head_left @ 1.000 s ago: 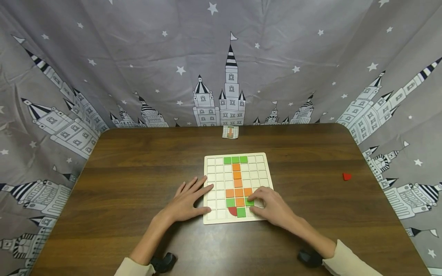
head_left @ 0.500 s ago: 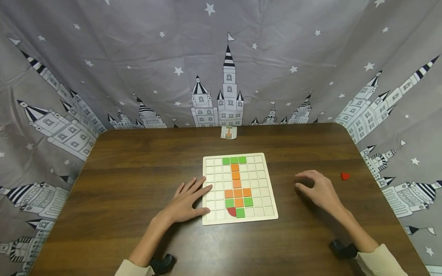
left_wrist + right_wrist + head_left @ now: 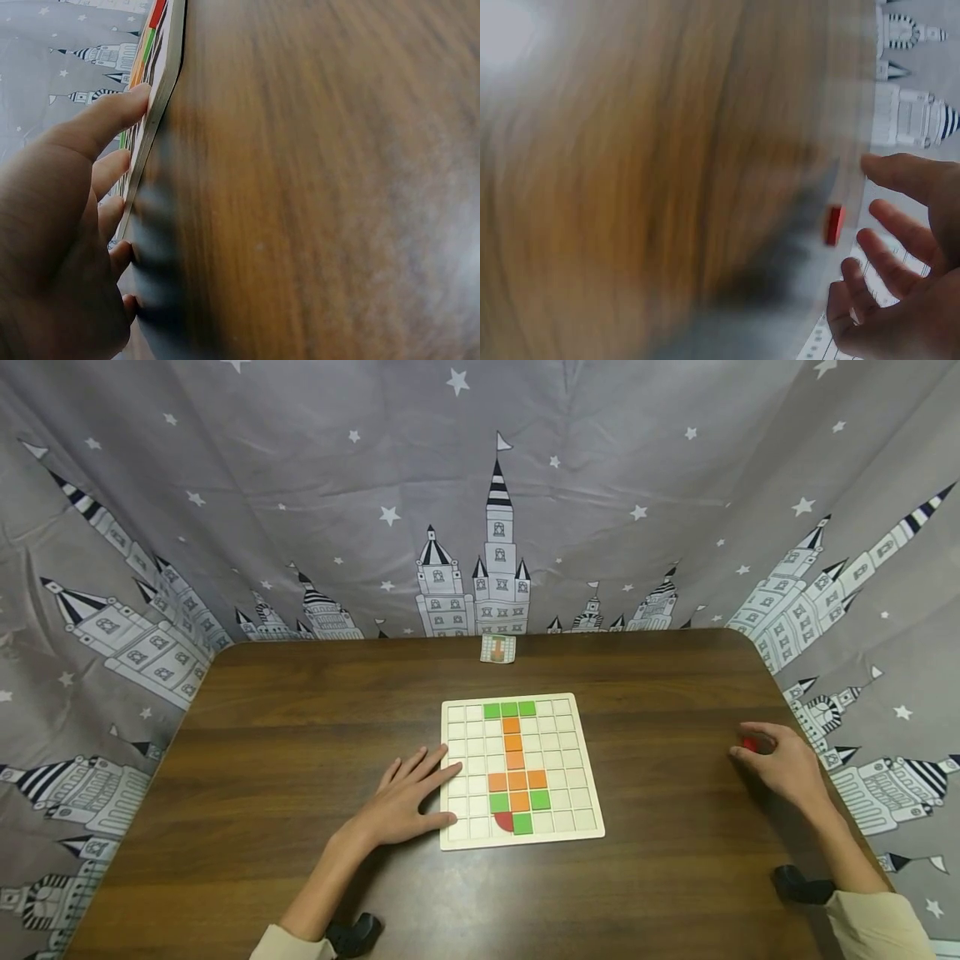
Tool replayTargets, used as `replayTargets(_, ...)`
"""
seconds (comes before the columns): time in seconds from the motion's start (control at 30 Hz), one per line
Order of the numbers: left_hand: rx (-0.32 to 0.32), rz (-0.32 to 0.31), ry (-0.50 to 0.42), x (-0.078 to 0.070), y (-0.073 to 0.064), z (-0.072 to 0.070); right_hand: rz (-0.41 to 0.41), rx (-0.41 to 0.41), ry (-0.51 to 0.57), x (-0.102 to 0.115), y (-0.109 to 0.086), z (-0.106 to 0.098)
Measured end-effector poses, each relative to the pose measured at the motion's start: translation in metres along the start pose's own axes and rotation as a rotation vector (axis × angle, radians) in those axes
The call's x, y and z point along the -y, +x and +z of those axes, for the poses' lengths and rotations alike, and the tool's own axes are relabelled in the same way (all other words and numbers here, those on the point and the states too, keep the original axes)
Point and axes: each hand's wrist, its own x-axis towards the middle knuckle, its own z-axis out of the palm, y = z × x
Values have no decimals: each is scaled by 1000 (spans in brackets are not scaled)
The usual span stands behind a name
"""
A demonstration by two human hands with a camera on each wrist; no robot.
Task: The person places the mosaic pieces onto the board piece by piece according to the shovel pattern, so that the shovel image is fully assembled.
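Observation:
My left hand rests with spread fingers on the left edge of a cream grid board; in the left wrist view the thumb touches the board's rim. On the board orange tiles form a column with a short crossbar, and green tiles lie at its top and around its foot. A red quarter-round tile sits in the bottom row. Far right, my right hand reaches around a small red tile. In the right wrist view thumb and fingers stand apart, with the red tile lying on the table.
Near the table's back edge lies a small printed card with a coloured pattern. A grey curtain with castles and stars hangs behind the brown table. The table's right edge runs close by my right hand.
My right hand has left a green tile in the board's lower rows and moved right across the table to the loose red tile. The left hand stays on the board.

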Motion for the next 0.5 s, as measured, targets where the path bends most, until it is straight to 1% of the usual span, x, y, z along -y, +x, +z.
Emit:
replayTargets(0.07,0,0,-2,0,0,0,2,15,-7,-8,0,-2)
replayTargets(0.2,-4,4,-2,0,0,0,8,17,-27,-20,0,-4)
replayTargets(0.33,-8,4,2,0,0,0,19,12,-38,-24,0,-4)
replayTargets(0.5,-2,-2,-2,0,0,0,30,4,-47,-22,1,-2)
